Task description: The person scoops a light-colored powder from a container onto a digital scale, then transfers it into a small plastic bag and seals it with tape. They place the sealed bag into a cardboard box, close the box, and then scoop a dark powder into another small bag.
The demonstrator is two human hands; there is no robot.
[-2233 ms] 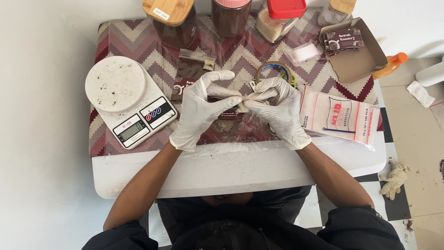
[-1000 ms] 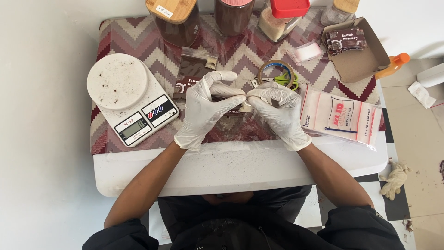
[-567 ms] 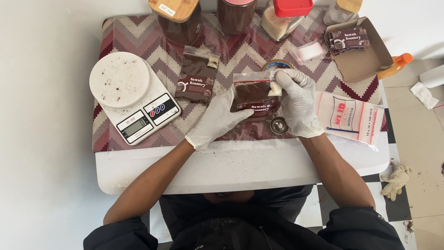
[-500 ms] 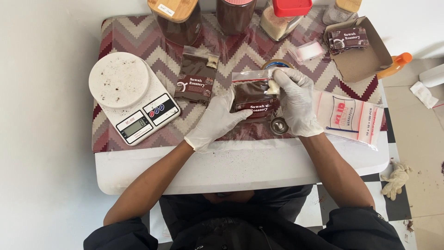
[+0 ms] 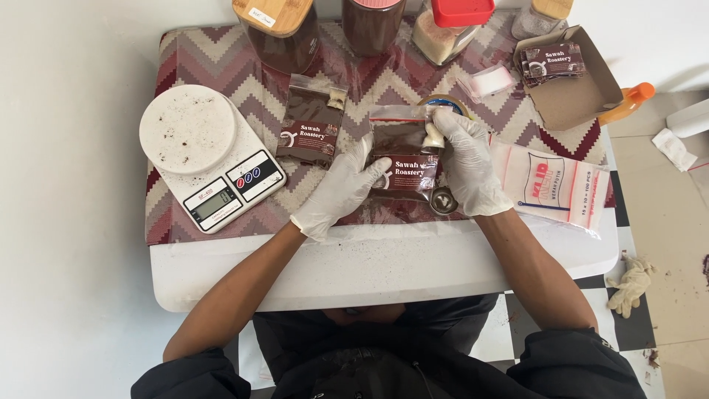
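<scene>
A clear zip pouch of dark brown powder with a brown label (image 5: 402, 151) lies between my gloved hands at the middle of the table. My left hand (image 5: 341, 190) presses its lower left edge with fingers spread. My right hand (image 5: 465, 161) grips its upper right corner by the red zip strip. A second filled, labelled pouch (image 5: 311, 120) lies flat just to the left. A small metal scoop (image 5: 443, 200) rests below my right hand.
A white kitchen scale (image 5: 209, 154) stands at the left on the zigzag cloth (image 5: 221, 55). Jars (image 5: 279, 29) line the far edge. A pack of empty zip bags (image 5: 555, 185) lies at the right, a cardboard box of labels (image 5: 570, 81) behind it.
Earlier both hands were pinched together over something small at the centre. They have spread apart, and the filled pouch now shows flat between them, held at its edges.
</scene>
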